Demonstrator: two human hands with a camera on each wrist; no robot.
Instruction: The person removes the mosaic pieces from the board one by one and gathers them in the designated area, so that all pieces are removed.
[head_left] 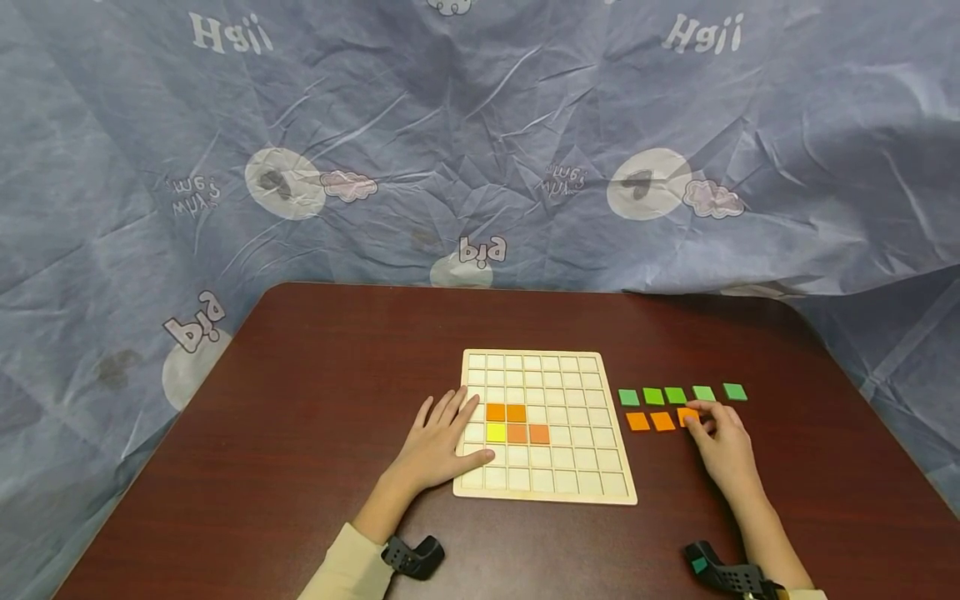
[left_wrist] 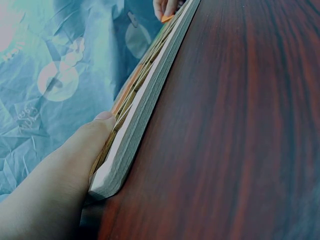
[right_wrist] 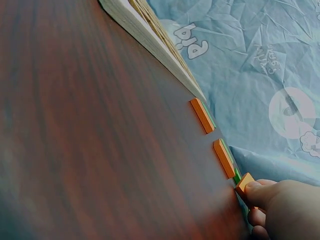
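My left hand (head_left: 435,446) rests with spread, straight fingers on the left edge of a pale wooden grid board (head_left: 577,479). In the left wrist view the thumb (left_wrist: 80,150) lies over the board's edge. Several coloured square tiles sit in the grid: orange tiles (head_left: 516,412), reddish-orange ones (head_left: 539,434) and a yellow tile (head_left: 496,432). Right of the board, my right hand (head_left: 723,446) pinches an orange tile (right_wrist: 245,184) between thumb and fingers. The right wrist view shows that tile tilted. Two more orange tiles (head_left: 650,422) lie to its left on the table.
A row of several green tiles (head_left: 675,396) lies behind the orange ones. The dark wooden table (head_left: 337,367) has its far edge against a hanging blue-grey printed cloth (head_left: 465,125). Black straps with small devices (head_left: 414,557) are on both wrists.
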